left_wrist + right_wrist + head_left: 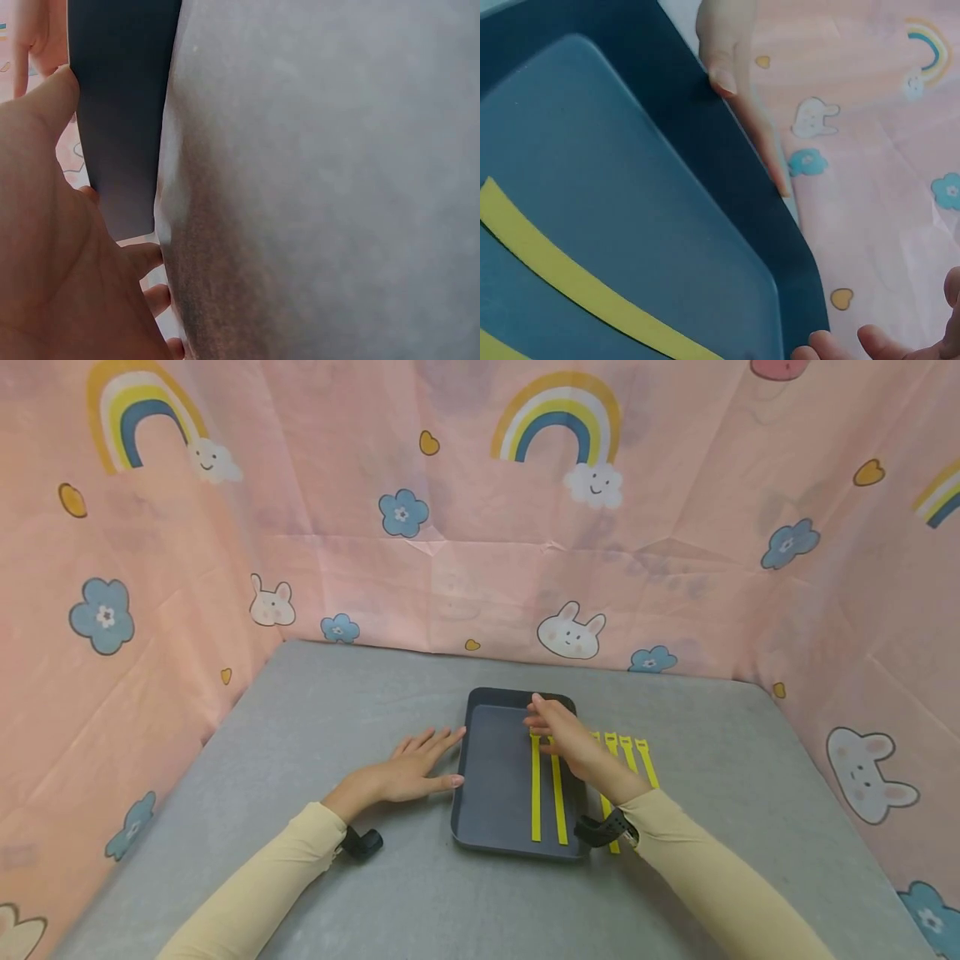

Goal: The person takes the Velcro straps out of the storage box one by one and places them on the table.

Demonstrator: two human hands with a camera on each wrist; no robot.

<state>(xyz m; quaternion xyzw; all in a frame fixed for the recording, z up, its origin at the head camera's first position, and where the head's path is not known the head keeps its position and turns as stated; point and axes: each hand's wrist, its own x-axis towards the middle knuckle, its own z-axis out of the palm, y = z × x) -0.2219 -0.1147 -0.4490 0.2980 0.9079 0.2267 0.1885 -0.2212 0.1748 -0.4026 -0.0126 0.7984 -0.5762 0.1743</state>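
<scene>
A dark grey rectangular tray lies on the table. Two yellow straps with slotted heads, apparently cable straps, lie lengthwise in its right half. My left hand is beside the tray with fingers spread; in the left wrist view its thumb touches the tray's side wall. Over the tray's far right part hovers my right hand, its fingers loosely extended near the strap heads, holding nothing visible. It partly covers the straps. In the right wrist view one strap lies flat on the tray floor.
Several more yellow straps lie side by side on the grey table, just right of the tray, partly hidden by my right forearm. A pink patterned cloth hangs behind the table and along both sides. Each wrist wears a black band.
</scene>
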